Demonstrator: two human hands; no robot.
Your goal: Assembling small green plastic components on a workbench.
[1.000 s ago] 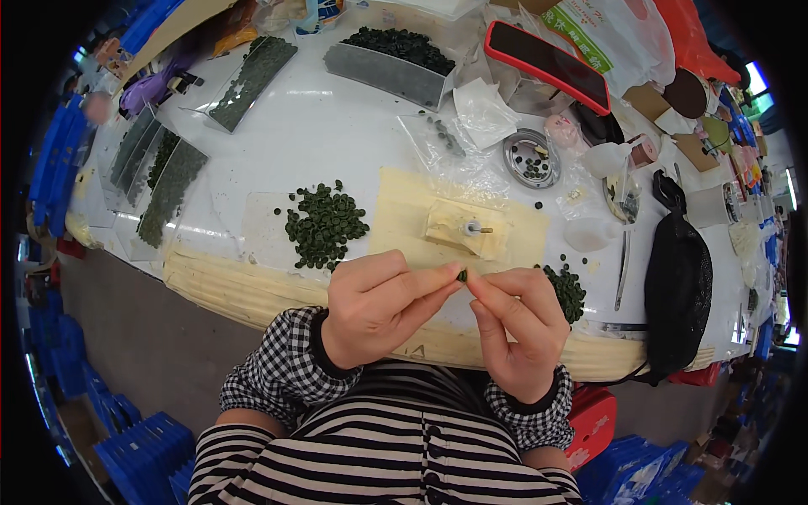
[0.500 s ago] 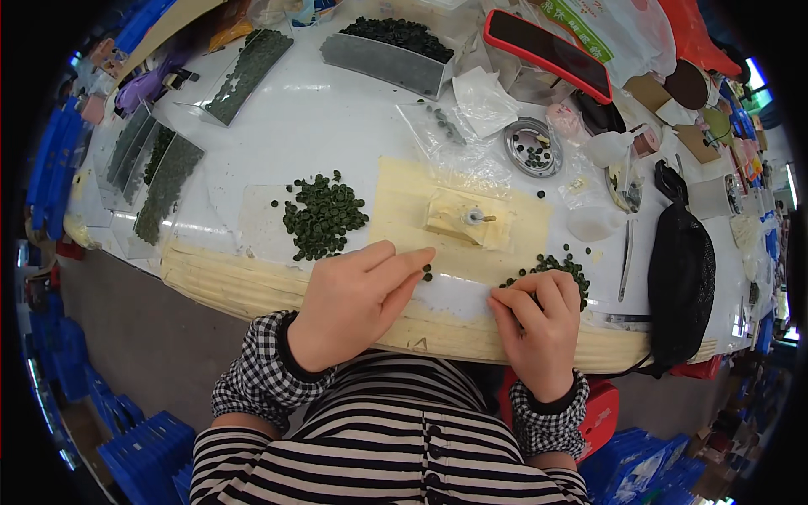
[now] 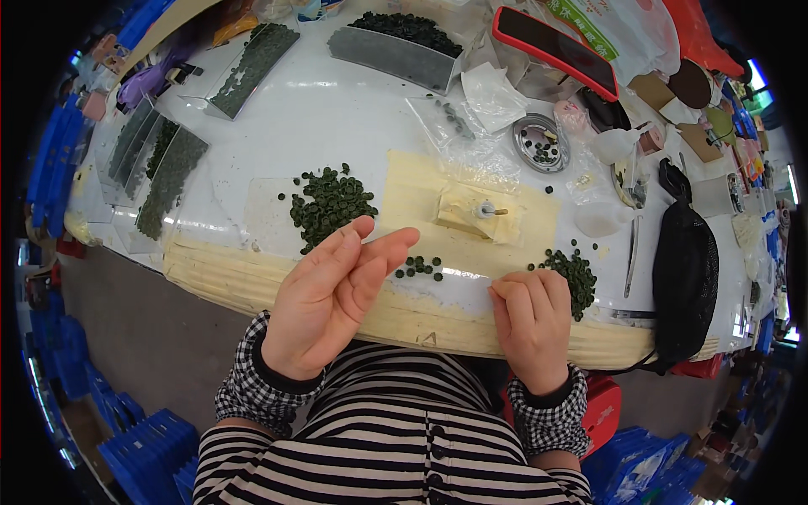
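My left hand [image 3: 328, 290] is turned partly palm up over the table's front edge, its fingers stretched and apart. Just right of its fingertips lie several small dark green round pieces [image 3: 419, 268]. A larger heap of the same pieces [image 3: 331, 208] sits beyond that hand on a clear sheet. My right hand [image 3: 532, 328] rests by the front edge with thumb and fingers pinched together; whatever is between them is hidden. Close to its right is another heap [image 3: 572, 284]. Between the heaps, a yellow-wrapped block [image 3: 480, 210] with a metal pin stands on a yellow sheet [image 3: 408, 189].
Clear trays with green pieces stand at far left [image 3: 172, 181] and at the back [image 3: 391, 57]. A red-cased phone [image 3: 555, 52] leans at back right. Nearby are a round metal dish [image 3: 540, 143], tweezers [image 3: 631, 257] and a black mesh bag [image 3: 686, 278].
My left hand has drawn back to the left and rolled palm up, its fingers opening. The small group of green pieces it covered now shows. My right hand stays pinched in nearly the same place.
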